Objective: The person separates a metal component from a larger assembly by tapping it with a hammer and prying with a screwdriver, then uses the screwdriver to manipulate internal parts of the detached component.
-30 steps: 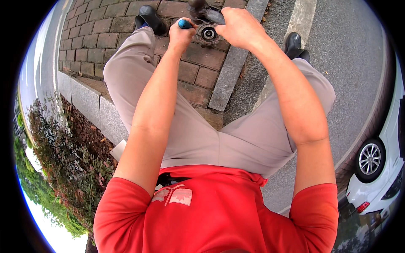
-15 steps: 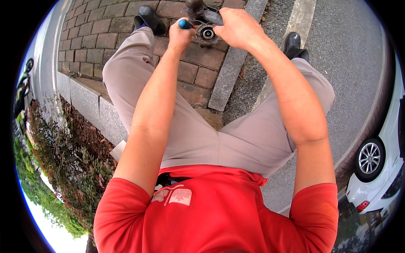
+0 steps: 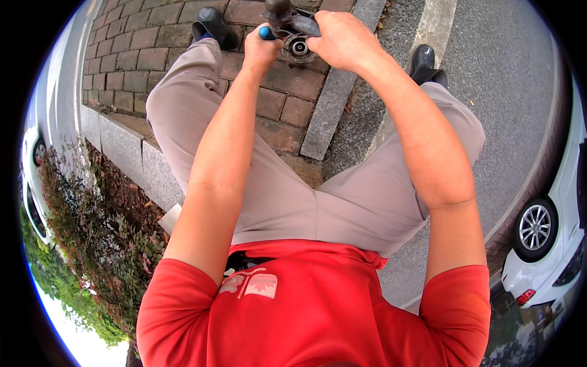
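Observation:
My left hand [image 3: 260, 54] is closed around a tool with a blue rounded handle end [image 3: 266, 33]; the rest of the tool is hidden by the fingers. Beside it is a dark, greasy metal part [image 3: 299, 50] with round concentric rings and a hole in the middle. An arm-like piece with a dark knob [image 3: 279, 6] extends from this part toward the upper edge. My right hand [image 3: 347, 40] grips the arm-like piece from the right, its thumb next to the rings. Both forearms reach forward between my spread knees.
Brick paving [image 3: 143, 58] lies below the hands, bordered by a grey stone kerb strip [image 3: 336, 104] and asphalt [image 3: 495, 79]. My dark shoes [image 3: 215, 27] rest on either side. Shrubs [image 3: 101, 238] grow at the left. A white car [image 3: 550, 238] stands at the right.
Both hands stay almost in place around the metal part. At the far left edge, a white car has come into view where a dark two-wheeler was.

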A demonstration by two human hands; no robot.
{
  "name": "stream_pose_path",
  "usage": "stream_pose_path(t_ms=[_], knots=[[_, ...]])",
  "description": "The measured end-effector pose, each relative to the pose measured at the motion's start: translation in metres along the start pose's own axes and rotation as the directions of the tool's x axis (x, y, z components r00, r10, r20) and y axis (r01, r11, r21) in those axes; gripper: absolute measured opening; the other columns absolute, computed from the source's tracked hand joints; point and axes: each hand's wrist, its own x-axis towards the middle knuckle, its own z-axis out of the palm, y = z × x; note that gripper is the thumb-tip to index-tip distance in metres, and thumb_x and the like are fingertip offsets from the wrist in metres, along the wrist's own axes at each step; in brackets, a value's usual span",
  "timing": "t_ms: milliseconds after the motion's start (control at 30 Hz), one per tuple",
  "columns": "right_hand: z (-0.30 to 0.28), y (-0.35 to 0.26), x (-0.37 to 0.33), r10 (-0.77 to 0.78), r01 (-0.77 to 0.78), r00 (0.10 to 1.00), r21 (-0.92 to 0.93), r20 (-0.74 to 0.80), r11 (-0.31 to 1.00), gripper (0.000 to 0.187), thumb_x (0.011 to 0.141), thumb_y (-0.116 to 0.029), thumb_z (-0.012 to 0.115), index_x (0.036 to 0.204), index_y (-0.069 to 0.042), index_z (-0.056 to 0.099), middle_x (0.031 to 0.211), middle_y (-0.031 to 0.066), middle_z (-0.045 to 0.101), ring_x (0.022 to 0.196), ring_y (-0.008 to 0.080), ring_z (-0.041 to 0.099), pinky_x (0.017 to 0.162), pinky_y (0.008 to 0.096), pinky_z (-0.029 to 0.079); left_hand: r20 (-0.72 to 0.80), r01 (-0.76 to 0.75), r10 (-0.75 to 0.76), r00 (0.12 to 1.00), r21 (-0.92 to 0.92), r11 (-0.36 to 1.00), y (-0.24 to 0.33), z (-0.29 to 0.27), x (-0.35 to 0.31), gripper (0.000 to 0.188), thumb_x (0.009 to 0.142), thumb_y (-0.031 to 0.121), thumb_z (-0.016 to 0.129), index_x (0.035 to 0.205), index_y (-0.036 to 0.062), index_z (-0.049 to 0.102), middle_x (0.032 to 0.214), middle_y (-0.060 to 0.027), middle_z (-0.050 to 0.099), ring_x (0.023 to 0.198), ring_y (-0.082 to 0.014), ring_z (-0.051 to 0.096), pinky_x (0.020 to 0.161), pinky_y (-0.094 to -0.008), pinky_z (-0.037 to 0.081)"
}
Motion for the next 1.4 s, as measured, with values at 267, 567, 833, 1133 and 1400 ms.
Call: stream_pose_path(t_ms=[267,567,833,1133,1400], knots=[[-0.002,-0.008,-0.005,-0.004,0.003,0.999,-0.041,-0.038,0.999,0.032,0.085,-0.025,0.069,0.101,0.002,0.062,0.095,0.0222,0.069,0.094,0.0402,0.067,0.081,0.0495,0.053,0.021,-0.076,0.075,0.997,0.066,0.995,0.000,0.002,-0.003,0.016,0.070,-0.002,0.067,0.085,0.0022,0.068,0.075,-0.0003,0.066,0.070,-0.0100,0.057,0.065,-0.0312,0.048],[0.006,-0.020,-0.004,-0.059,0.055,0.998,-0.116,-0.029,0.992,0.031,0.088,-0.026,0.068,0.101,-0.001,0.056,0.092,0.0215,0.070,0.090,0.0395,0.068,0.078,0.0515,0.053,0.007,-0.067,0.067,0.998,0.122,0.990,-0.001,0.001,0.000,0.014,0.071,0.006,0.074,0.084,0.0005,0.071,0.073,-0.0019,0.067,0.069,-0.0101,0.060,0.065,-0.0305,0.050],[0.004,-0.026,-0.005,-0.040,0.036,0.998,-0.090,-0.049,0.995,0.030,0.088,-0.025,0.068,0.101,-0.001,0.056,0.093,0.0205,0.070,0.093,0.0392,0.068,0.080,0.0504,0.054,-0.026,-0.101,0.104,0.994,0.103,0.990,0.005,0.010,-0.001,0.013,0.073,0.004,0.072,0.086,0.0006,0.073,0.080,-0.0030,0.072,0.072,-0.0108,0.062,0.067,-0.0305,0.050],[0.005,-0.025,-0.002,-0.022,0.019,0.999,-0.065,-0.043,0.998,0.028,0.088,-0.023,0.068,0.100,-0.001,0.057,0.094,0.0204,0.070,0.094,0.0392,0.068,0.080,0.0506,0.055,0.018,-0.023,0.021,1.000,0.128,0.991,0.004,0.005,0.004,0.013,0.071,0.000,0.069,0.082,0.0027,0.073,0.079,-0.0014,0.071,0.072,-0.0106,0.063,0.066,-0.0307,0.050],[0.013,-0.001,0.007,0.082,-0.085,0.996,-0.066,-0.045,0.994,0.031,0.088,-0.025,0.066,0.102,0.002,0.060,0.101,0.0246,0.069,0.102,0.0413,0.066,0.087,0.0510,0.053,-0.002,0.108,-0.110,0.994,-0.142,0.984,-0.004,-0.003,0.018,0.020,0.071,-0.010,0.065,0.087,0.0023,0.063,0.085,-0.0067,0.070,0.076,-0.0158,0.066,0.064,-0.0287,0.051]])
